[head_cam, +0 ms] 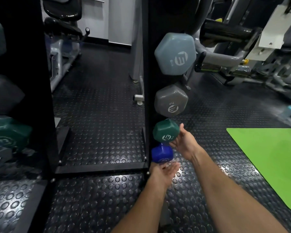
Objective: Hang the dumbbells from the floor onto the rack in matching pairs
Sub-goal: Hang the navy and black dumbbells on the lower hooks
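Low on the right upright of the rack (145,91), four dumbbell heads are being shown stacked one above another: a pale blue dumbbell (175,53) at the top, a grey dumbbell (171,100) under it, then a green dumbbell (165,132), and a dark blue dumbbell (162,153) lowest. The right hand (185,142) is being held with straight fingers, palm against the end of the green one, nothing being clutched. The left hand (165,170) is being kept flat and relaxed just beneath the dark blue one, cupping under it rather than gripping; whether it is actually touching cannot be told.

Progress is being judged as well advanced: on the far left, partner heads in pale blue, grey and a second green dumbbell (8,133) are being seen at matching heights on the other upright, so pairs appear to be forming. No dumbbell is being seen lying loose on the studded floor (99,106) in this view, though parts of the room are being hidden. A lime mat (267,158) is lying well apart to the right.

A round logo is being carried on each head. "6 LB" is being read on the pale blue one and "7 LB" on the grey; the green and dark blue markings are too small to read.
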